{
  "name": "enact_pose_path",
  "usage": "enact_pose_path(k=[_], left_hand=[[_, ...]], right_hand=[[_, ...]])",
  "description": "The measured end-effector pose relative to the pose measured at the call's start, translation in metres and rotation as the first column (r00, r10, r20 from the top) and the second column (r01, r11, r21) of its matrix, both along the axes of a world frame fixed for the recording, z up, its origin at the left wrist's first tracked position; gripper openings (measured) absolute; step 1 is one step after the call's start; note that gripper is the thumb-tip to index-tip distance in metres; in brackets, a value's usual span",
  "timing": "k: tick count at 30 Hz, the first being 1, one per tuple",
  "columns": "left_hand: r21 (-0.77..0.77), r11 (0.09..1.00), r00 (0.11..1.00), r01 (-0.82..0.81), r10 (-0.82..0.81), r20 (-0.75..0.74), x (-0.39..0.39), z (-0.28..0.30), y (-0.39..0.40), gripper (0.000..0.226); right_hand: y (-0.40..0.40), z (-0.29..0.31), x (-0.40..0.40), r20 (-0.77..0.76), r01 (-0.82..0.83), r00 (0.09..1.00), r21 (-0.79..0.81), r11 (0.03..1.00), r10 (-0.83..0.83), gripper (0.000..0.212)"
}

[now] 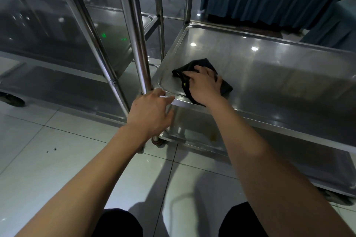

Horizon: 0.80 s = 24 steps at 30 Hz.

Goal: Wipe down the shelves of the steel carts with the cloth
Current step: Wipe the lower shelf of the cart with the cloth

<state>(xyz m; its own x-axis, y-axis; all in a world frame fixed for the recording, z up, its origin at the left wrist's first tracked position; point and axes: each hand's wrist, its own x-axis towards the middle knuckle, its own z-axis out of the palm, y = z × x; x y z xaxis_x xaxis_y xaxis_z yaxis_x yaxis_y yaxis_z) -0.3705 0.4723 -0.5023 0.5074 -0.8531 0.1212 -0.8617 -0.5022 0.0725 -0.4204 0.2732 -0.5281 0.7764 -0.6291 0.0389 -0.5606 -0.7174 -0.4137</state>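
Right hand [204, 84] is pressing down on the black cloth [194, 67], fingers spread and bent over it, working the near-left corner of the middle shelf [269, 75] of the steel cart [289, 121]. Left hand [150, 113] is bracing at that same corner, fingers loosely extended and resting on the shelf rim just beside the upright post [134, 31]; whether the thumb is wrapping under the edge I cannot tell.

Now the risks, as I'm judging them. Part of the cloth is hanging over the front lip, so a hard sweep could be dragging it off the shelf. That cart is sitting on a caster [158, 141] over glossy floor tiles [57, 159], so pushing too firmly could be rolling it away if the bracing hand slips. A second cart [57, 44] is standing close on the left, tight for elbows. Down below, the bottom shelf [202, 132] is showing a yellowish stain [212, 136] that could easily be getting missed.
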Motion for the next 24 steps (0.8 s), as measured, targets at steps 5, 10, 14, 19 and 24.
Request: enact_pose_path(k=[5,10,14,19,24], left_hand=[[0.026,1.000,1.000,-0.005,0.005,0.026,-0.002,0.003,-0.001,0.041],[0.069,0.997,0.998,-0.017,0.013,0.056,-0.009,0.000,0.000,0.041],[0.091,0.996,0.999,-0.021,0.017,0.048,-0.010,0.003,0.000,0.044],[0.090,0.996,1.000,-0.011,0.008,0.027,-0.008,0.004,-0.001,0.043],[0.089,0.996,0.999,-0.001,-0.002,0.035,-0.007,0.004,-0.003,0.037]], right_hand=[[-0.006,-0.006,-0.005,0.059,-0.078,0.995,0.031,0.996,0.076,0.044],[0.010,-0.002,-0.025,0.066,-0.107,0.992,0.027,0.994,0.105,0.043],[0.023,0.002,-0.054,0.072,-0.125,0.989,-0.048,0.991,0.128,0.043],[0.034,-0.001,-0.092,0.113,-0.148,0.978,-0.199,0.969,0.173,0.033],[0.039,-0.009,-0.119,0.151,-0.131,0.971,-0.312,0.941,0.185,0.027]])
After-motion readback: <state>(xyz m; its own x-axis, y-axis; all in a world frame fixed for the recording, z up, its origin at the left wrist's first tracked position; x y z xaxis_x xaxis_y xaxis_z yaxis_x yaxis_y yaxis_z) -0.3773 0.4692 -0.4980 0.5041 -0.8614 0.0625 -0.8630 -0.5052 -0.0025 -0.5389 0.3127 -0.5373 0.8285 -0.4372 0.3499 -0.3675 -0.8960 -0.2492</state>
